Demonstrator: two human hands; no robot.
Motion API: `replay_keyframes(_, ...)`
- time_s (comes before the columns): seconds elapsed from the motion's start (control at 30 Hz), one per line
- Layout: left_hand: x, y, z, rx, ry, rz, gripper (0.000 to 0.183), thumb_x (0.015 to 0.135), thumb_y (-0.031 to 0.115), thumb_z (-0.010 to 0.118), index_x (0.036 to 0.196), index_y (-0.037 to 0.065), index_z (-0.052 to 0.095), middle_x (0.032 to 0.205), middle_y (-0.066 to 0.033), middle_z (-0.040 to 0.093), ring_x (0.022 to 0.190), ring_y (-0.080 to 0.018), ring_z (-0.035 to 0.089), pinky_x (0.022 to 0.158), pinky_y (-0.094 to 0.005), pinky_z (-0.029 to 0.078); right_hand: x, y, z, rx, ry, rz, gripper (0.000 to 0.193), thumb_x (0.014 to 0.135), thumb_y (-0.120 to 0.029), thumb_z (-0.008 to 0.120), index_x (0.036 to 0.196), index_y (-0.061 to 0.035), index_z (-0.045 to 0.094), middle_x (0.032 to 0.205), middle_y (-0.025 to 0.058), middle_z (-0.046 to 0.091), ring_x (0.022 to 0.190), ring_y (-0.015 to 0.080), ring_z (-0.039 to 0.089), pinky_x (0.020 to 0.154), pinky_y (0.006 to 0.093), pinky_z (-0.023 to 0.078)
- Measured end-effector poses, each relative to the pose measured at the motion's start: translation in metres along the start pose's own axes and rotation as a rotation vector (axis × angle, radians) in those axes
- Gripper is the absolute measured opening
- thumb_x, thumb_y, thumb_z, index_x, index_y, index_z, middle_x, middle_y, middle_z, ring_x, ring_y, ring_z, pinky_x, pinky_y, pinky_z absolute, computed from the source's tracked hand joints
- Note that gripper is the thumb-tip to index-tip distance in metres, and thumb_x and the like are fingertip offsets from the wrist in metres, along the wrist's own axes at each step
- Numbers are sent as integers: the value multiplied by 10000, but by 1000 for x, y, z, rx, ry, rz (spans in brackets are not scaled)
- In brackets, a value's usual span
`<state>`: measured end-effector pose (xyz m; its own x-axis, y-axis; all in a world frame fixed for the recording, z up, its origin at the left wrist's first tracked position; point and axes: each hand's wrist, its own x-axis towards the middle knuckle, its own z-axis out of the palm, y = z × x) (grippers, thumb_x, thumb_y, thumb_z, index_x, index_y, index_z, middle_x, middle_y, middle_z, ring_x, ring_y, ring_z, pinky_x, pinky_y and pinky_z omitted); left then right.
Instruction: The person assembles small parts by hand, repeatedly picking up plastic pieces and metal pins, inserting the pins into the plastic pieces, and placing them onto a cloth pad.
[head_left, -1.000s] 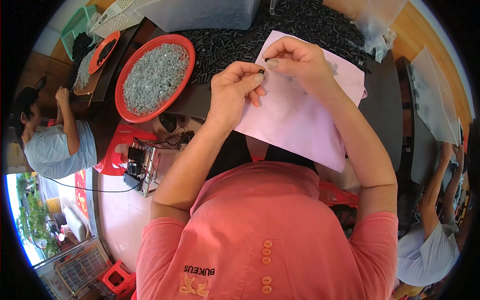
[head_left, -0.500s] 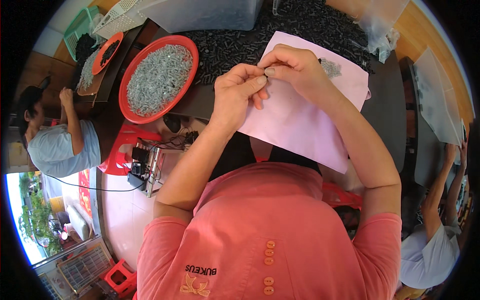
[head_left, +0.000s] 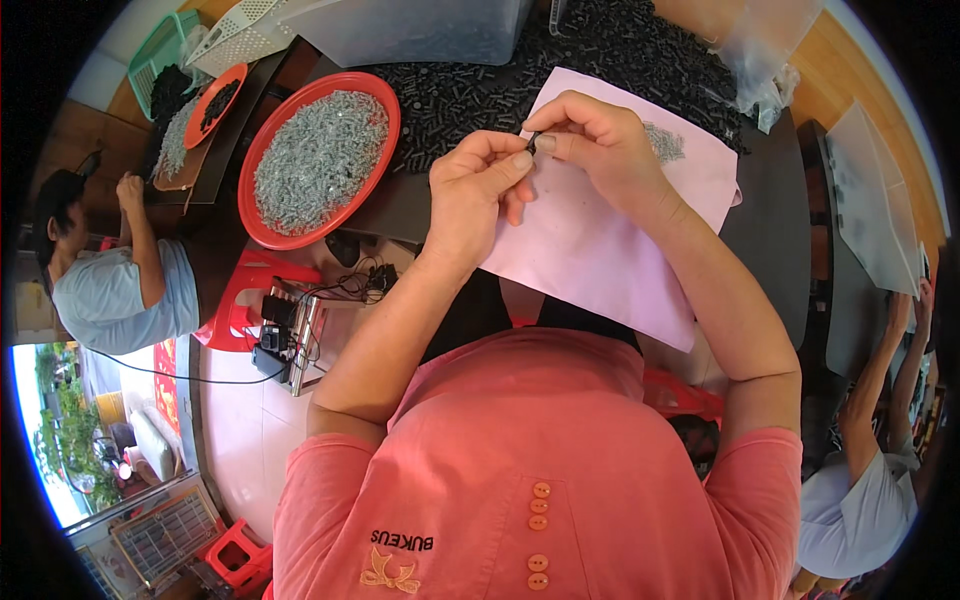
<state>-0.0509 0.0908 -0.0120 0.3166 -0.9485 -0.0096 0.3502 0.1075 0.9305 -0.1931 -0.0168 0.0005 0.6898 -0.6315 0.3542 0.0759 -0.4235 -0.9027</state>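
Note:
My left hand [head_left: 472, 190] and my right hand [head_left: 605, 145] meet above a pink sheet [head_left: 590, 245] that hangs over the table edge toward my lap. A small black cylindrical piece [head_left: 532, 143] shows between their fingertips, pinched by the thumb and forefinger of each. Its exact kind is too small to make out. Beside my right hand, a little heap of tiny greyish parts [head_left: 664, 143] lies on the sheet, partly hidden by that hand.
Left of my hands stands a red basin [head_left: 290, 240] full of small clear-grey pieces [head_left: 320, 165]. Many loose black pieces [head_left: 640, 50] cover the table's far side, beside a translucent bin [head_left: 410, 30]. A co-worker [head_left: 125, 280] sits at left; another person's arms [head_left: 880, 360] show at right.
The black piece between my fingertips has come into clearer view, as my right fingertips shifted slightly away from the left ones. Both hands otherwise stay in nearly the same place.

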Motion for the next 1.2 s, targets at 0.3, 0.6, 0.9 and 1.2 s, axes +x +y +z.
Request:
replay_keyframes(0.3,-1,1,0,5,-13,-13,114,911,24,622,988,-61,619,742,-100,625,518,-111,532,443,-225,399,-2,-11,2,-124,4,-80,114,847,-17,641,959,-11,663,846,51,669,784,122,647,698,260,510)
replay_keyframes(0.6,-2,-2,-1,1,-10,3,99,912,17,627,983,-52,623,770,-84,630,540,-103,547,437,-218,397,-3,-10,8,-402,65,-204,71,819,-55,635,875,-18,610,821,115,615,738,276,635,658,355,508)
replay_keyframes(0.9,-4,-7,2,226,66,104,58,884,-24,643,942,-23,637,773,-36,624,583,-79,555,516,-215,432,-7,-9,17,-461,119,-166,52,837,-44,608,865,-4,588,777,101,613,670,178,595,608,306,468)
replay_keyframes(1.2,-7,-3,0,138,67,46,82,894,16,650,967,-21,641,748,-43,633,556,-71,534,459,-196,359,-7,-9,11,-94,7,105,118,919,-117,609,976,-44,682,808,-37,641,699,34,540,594,209,465)
